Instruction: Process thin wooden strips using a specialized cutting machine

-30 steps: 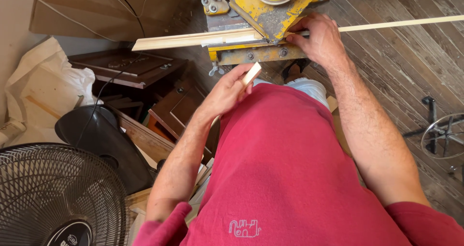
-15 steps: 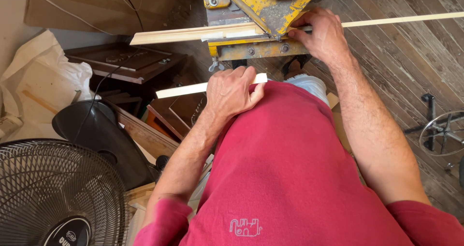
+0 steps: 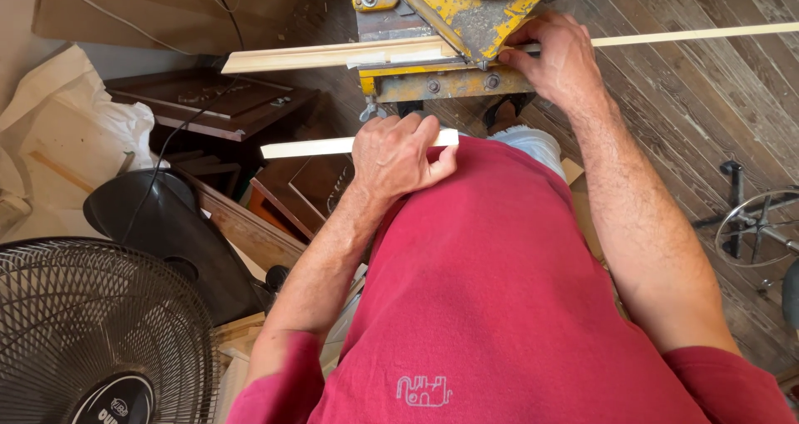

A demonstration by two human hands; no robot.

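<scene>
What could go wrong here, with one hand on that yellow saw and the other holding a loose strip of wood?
The right hand presses the long wood strip right beside the yellow saw; a slip could bring fingers near the blade area. The left hand holds a short cut strip out to the side, so it might catch the dark wooden furniture nearby. A cable trails across that clutter and could snag.

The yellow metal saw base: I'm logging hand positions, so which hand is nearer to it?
Right. The right hand rests against the yellow metal saw base, pressing the long pale wood strip. The left hand is below it, apart, gripping a short pale wood strip.
</scene>
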